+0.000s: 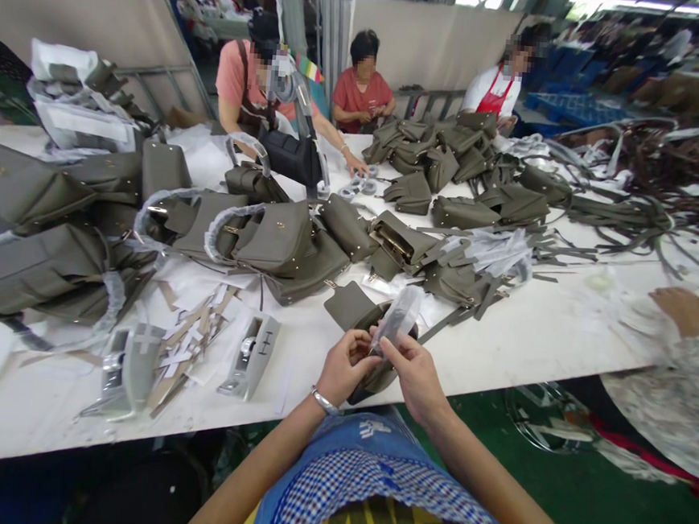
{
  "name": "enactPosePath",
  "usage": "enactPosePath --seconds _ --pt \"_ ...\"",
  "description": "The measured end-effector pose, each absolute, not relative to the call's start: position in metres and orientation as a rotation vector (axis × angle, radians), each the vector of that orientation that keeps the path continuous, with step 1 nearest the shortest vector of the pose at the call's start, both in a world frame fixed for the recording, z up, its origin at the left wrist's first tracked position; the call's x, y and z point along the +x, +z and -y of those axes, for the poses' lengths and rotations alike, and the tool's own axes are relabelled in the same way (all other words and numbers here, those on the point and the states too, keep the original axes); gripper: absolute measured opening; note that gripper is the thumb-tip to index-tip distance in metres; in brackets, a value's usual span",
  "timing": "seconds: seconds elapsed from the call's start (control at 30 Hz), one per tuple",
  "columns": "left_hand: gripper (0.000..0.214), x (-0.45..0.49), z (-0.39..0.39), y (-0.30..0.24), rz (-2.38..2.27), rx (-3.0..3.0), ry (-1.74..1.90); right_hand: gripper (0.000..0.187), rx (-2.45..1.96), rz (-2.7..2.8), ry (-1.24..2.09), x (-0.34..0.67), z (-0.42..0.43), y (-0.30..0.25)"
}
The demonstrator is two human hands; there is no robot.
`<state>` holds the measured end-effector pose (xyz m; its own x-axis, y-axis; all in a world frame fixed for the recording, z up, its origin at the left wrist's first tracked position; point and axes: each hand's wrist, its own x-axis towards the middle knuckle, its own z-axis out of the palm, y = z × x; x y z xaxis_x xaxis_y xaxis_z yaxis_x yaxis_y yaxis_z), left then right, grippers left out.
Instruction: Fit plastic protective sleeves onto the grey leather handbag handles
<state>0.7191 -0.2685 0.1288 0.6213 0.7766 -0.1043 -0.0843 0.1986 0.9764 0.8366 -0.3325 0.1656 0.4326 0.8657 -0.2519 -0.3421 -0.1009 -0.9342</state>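
Note:
In front of me an olive-green handbag (349,307) lies at the table's near edge, its flap spread away from me. Over its opening rises a strip of clear plastic wrapping (401,308), pinched at its lower end between the thumb and fingers of my right hand (418,374). My left hand (346,367), with a bracelet at the wrist, is closed in a pinch right beside it, at the bag's opening. What those left fingertips hold is too small to make out.
Two grey tape dispensers (251,355) and a pile of paper strips (195,339) lie to my left. Olive bags (272,236) with wrapped handles cover the table's middle. Several people work across it. Another person's hand (681,311) rests at the right.

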Motion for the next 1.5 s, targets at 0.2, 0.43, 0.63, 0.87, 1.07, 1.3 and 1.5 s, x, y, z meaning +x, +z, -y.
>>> enactPosePath --seconds 0.2,0.43,0.63,0.87,1.07,1.3,1.5 --pt "0.034 0.723 0.261 0.121 -0.704 1.234 0.646 0.047 -1.295 0.508 1.056 0.839 0.332 0.168" --pt "0.042 0.725 0.258 0.125 -0.736 1.401 0.748 0.045 -1.368 0.655 1.107 0.836 0.341 0.148" --pt "0.02 0.721 0.252 0.134 -0.738 1.863 0.852 0.057 -1.359 0.823 1.124 0.831 0.345 0.129" --pt "0.018 0.721 0.236 0.145 -0.634 2.185 0.838 0.032 -1.5 0.756 1.088 0.824 0.33 0.099" --pt "0.02 0.708 0.233 0.14 -0.631 2.468 0.739 0.028 -1.383 0.699 1.089 0.824 0.326 0.103" --pt "0.016 0.701 0.244 0.123 -0.769 2.32 0.768 0.04 -1.517 0.807 0.924 0.838 0.321 0.119" --pt "0.03 0.711 0.219 0.14 -0.546 2.476 0.78 0.049 -1.566 0.868 0.927 0.831 0.323 0.114"
